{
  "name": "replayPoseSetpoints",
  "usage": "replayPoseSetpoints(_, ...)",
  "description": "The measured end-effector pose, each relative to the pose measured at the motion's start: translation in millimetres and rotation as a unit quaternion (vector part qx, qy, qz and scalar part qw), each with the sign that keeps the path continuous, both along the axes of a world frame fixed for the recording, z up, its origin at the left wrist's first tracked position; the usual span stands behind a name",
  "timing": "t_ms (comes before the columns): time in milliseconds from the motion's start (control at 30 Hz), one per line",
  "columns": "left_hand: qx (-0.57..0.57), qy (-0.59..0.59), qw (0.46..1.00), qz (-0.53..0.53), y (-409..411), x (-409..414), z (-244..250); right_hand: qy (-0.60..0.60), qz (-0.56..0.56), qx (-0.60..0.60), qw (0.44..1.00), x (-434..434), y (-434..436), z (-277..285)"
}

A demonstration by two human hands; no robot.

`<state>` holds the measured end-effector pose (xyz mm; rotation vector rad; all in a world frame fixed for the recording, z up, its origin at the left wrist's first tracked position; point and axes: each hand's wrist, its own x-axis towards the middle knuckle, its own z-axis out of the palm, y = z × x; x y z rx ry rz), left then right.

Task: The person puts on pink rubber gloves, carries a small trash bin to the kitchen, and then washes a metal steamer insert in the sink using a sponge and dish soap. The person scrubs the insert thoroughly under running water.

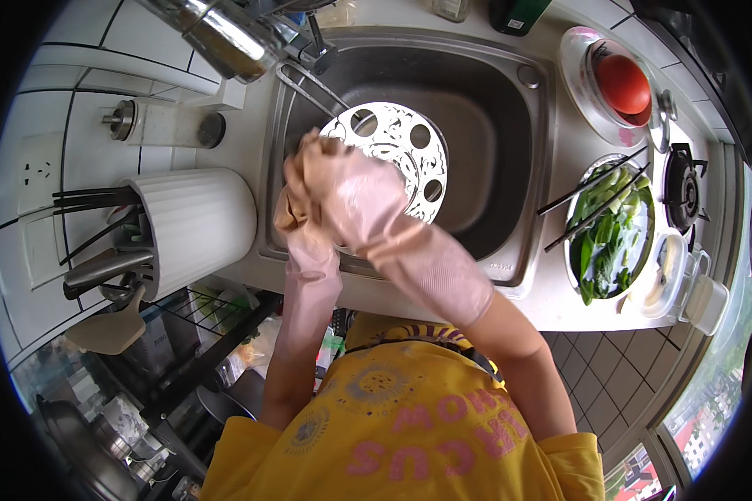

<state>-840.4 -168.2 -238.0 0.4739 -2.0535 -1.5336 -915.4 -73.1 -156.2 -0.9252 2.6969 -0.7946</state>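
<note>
Pink rubber gloves cover both of my hands, which are pressed together over the left part of the steel sink [489,156]. My left hand [304,188] is blurred and partly covered by my right hand [363,188]. Beneath and beside them lies a white round rack or plate with black patterns and round holes [432,163], in the sink's left half. Whether either hand grips something between the fingers cannot be told. A wire handle [310,87] reaches from behind the patterned piece to the sink's upper left rim.
A faucet [323,56] and a shiny metal cylinder [238,47] are at the upper left. A ribbed white utensil holder [194,225] lies left of the sink. At right are a dish of leafy greens [608,250] with black chopsticks [595,206], stacked bowls [623,87] and a gas burner [683,188].
</note>
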Motion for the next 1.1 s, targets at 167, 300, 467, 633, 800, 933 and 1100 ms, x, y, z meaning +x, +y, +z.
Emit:
replayPoseSetpoints(167, 0.108, -0.084, 0.990, 0.038, 7.7, -5.6, 44.0, -0.093, -0.194, -0.029, 0.976, -60.6, 25.6, -46.9)
replayPoseSetpoints(300, 0.204, -0.223, 0.948, 0.101, 19.7, -5.3, 53.8, -0.178, -0.232, -0.061, 0.954, -48.9, 12.1, -43.1)
replayPoseSetpoints(467, 0.138, -0.081, 0.986, -0.044, -7.1, -17.2, 9.2, -0.229, -0.075, -0.413, 0.878, -2.3, -55.1, -95.0)
replayPoseSetpoints(633, 0.351, -0.032, 0.935, -0.042, -13.8, -1.2, 10.9, -0.045, -0.081, -0.110, 0.990, -16.1, -19.5, -53.6)
replayPoseSetpoints(800, 0.285, -0.130, 0.942, 0.117, 28.4, -26.9, 77.8, -0.008, -0.229, -0.148, 0.962, -47.1, 19.8, -53.1)
replayPoseSetpoints(933, 0.231, -0.025, 0.968, 0.097, 17.2, -29.4, 46.5, -0.138, -0.122, -0.041, 0.982, 22.5, 3.5, -40.4)
replayPoseSetpoints(1100, 0.407, 0.051, 0.912, -0.030, -3.7, -16.7, 25.8, -0.184, -0.036, 0.017, 0.982, 31.9, 39.4, -37.2)
